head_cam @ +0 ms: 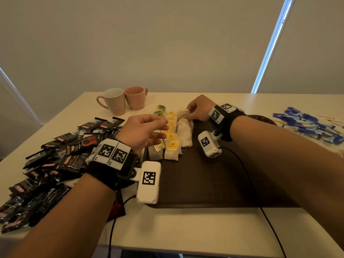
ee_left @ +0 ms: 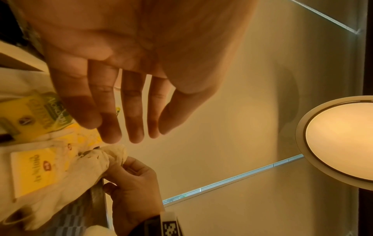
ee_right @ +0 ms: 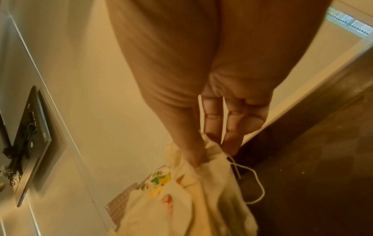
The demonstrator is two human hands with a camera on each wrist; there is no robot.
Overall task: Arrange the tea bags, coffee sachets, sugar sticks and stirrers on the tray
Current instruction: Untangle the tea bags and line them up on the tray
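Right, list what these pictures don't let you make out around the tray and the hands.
- Stirrers: none identifiable; thin pale sticks by the blue sugar sticks are too small and blurred in the head view.
- Tray: its right side is hidden by the right forearm.
- Coffee sachets: print is too small to read, and the pile is cut by the left edge.
- Tea bag in the right hand: its tag is hidden by the fingers.
- Left hand: open, holding nothing.

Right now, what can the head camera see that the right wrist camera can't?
Only the head view shows the two mugs, the black coffee sachets, the blue sugar sticks and the left hand, open and holding nothing. Only the right wrist view shows a loose white string trailing onto the tray. Both show the right hand pinching a tea bag at the far end of the dark tray.
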